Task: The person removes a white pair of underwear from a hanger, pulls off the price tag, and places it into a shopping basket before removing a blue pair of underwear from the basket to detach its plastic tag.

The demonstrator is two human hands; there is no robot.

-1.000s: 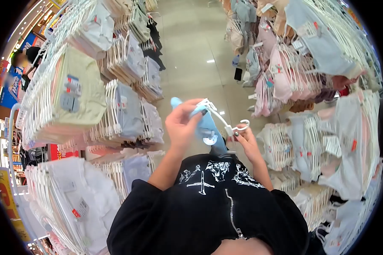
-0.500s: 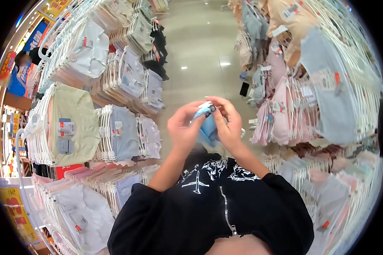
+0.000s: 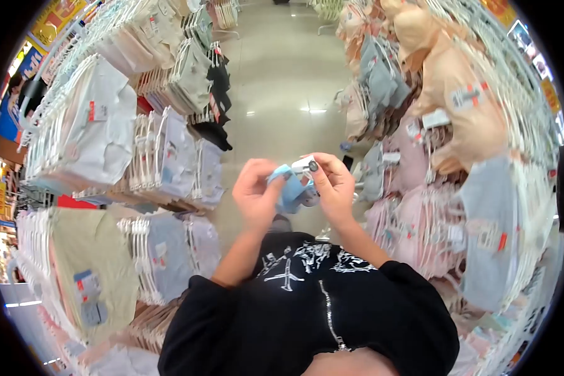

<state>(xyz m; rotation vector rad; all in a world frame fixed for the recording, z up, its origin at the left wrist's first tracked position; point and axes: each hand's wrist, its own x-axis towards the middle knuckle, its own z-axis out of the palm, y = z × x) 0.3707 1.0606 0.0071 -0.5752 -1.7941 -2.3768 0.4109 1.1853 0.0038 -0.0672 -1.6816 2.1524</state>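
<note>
My left hand (image 3: 255, 191) is closed, pinching the top edge of a small light blue garment (image 3: 286, 198) between thumb and fingers. My right hand (image 3: 334, 187) is closed on a white clip-like piece (image 3: 302, 166) with a dark round end, which could be part of a hanger. The garment hangs below and between both hands, above the floor. Its far side and most of the fingertips are hidden. Near my right wrist, part of a white hanger shows.
Racks of briefs (image 3: 109, 125) on white hangers line the left side. Peach bra tops (image 3: 464, 106), pink ones and a pale blue garment (image 3: 492, 232) hang on the right. A shiny tiled floor (image 3: 282, 75) runs between them. A person stands at the far left.
My hands have moved apart, with the left shifting left. The blue garment and the white piece now show more openly between them. The view has shifted, so the racks sit lower.
</note>
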